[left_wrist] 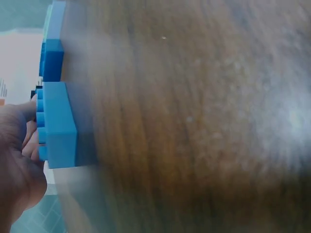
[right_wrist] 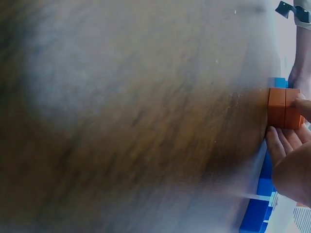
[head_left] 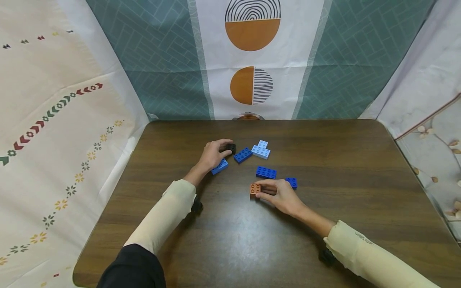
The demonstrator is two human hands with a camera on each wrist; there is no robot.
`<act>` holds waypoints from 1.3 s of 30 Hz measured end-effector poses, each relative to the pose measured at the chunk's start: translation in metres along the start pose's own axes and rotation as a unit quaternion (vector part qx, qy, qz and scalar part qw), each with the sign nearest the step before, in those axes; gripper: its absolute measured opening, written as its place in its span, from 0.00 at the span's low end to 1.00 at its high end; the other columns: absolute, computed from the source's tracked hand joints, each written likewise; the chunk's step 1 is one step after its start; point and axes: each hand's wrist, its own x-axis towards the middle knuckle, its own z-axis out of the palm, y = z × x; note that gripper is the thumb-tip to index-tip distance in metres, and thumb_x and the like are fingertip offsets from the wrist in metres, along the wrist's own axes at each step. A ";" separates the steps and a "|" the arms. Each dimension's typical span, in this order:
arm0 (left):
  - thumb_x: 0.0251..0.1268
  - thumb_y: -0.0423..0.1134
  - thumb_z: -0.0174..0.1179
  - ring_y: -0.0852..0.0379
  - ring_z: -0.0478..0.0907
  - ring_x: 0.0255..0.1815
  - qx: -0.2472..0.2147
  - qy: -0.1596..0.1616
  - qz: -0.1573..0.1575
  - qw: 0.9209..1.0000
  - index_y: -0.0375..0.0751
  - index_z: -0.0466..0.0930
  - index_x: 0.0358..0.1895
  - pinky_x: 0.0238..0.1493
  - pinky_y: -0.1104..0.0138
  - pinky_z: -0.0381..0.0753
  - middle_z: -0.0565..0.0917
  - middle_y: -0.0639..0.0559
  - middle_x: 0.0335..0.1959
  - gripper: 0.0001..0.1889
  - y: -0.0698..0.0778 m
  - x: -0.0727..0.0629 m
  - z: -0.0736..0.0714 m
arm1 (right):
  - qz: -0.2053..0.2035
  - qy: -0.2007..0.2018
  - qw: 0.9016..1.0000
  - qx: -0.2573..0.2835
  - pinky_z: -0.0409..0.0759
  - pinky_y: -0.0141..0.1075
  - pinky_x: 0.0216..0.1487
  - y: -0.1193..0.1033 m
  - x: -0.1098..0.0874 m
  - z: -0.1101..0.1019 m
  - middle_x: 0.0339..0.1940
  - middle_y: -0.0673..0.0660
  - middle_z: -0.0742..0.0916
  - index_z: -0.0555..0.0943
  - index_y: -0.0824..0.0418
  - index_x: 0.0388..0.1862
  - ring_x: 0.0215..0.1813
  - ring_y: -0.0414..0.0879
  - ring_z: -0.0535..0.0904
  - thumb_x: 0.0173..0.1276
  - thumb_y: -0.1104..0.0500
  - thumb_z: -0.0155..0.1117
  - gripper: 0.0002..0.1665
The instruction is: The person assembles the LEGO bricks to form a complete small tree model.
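Head view shows a person's two hands over a brown wood-grain table (head_left: 230, 244), with an orange two-brick stack (head_left: 255, 189) as the nearest of the toy bricks. The right hand (head_left: 282, 195) pinches this stack between thumb and fingers, reaching in from its right side; the right wrist view shows a seam between its two square bricks.

Well beyond the stack and to its left, the left hand (head_left: 212, 155) grasps a black brick (head_left: 231, 148), thumb and fingers curled round it. A medium-blue brick (head_left: 220, 167), also to the left of the stack and beyond it, lies partly under the left hand; whether the palm touches it I cannot tell.

Farther off than the stack and slightly left of it sits a dark-blue eight-stud brick (head_left: 243, 155), near the black one. Pale-blue bricks in a stepped shape (head_left: 261, 149) lie straight beyond the stack. Closer behind it, a little to its right, is another dark-blue brick (head_left: 266, 172). A small blue brick (head_left: 291, 183) lies to the right of the stack, partly hidden by the right hand.
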 end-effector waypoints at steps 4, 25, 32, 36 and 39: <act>0.75 0.39 0.69 0.46 0.82 0.66 -0.005 0.010 0.014 1.000 0.45 0.82 0.70 0.66 0.52 0.80 0.84 0.44 0.67 0.23 0.007 -0.002 -0.004 | 0.003 0.000 1.000 -0.004 0.87 0.38 0.52 0.000 -0.002 -0.001 0.57 0.63 0.89 0.86 0.64 0.62 0.57 0.54 0.89 0.71 0.64 0.76 0.22; 0.69 0.38 0.74 0.56 0.86 0.58 -0.128 -0.069 0.111 0.983 0.45 0.87 0.62 0.60 0.63 0.84 0.88 0.54 0.59 0.20 0.069 -0.090 0.022 | -0.012 -0.003 1.000 0.022 0.87 0.38 0.53 0.003 -0.001 0.001 0.57 0.67 0.89 0.85 0.69 0.62 0.58 0.58 0.88 0.71 0.67 0.75 0.22; 0.68 0.36 0.74 0.58 0.86 0.58 -0.127 -0.089 0.127 0.980 0.44 0.87 0.63 0.61 0.64 0.83 0.88 0.53 0.59 0.21 0.069 -0.102 0.034 | -0.013 -0.008 1.000 0.015 0.86 0.39 0.55 0.003 -0.001 -0.001 0.60 0.66 0.88 0.84 0.68 0.64 0.59 0.57 0.87 0.71 0.67 0.75 0.23; 0.67 0.37 0.75 0.58 0.86 0.57 -0.122 -0.089 0.126 0.980 0.46 0.87 0.62 0.60 0.64 0.83 0.88 0.53 0.59 0.21 0.069 -0.105 0.039 | -0.010 -0.007 1.000 0.013 0.86 0.38 0.56 0.002 0.000 -0.002 0.60 0.65 0.88 0.84 0.67 0.65 0.60 0.56 0.87 0.71 0.66 0.75 0.24; 0.67 0.37 0.75 0.59 0.86 0.56 -0.119 -0.081 0.124 0.982 0.46 0.87 0.61 0.60 0.64 0.83 0.88 0.53 0.58 0.20 0.070 -0.106 0.041 | -0.015 -0.008 1.000 0.015 0.86 0.38 0.56 0.002 0.001 -0.002 0.60 0.65 0.88 0.84 0.68 0.65 0.60 0.57 0.87 0.71 0.66 0.75 0.25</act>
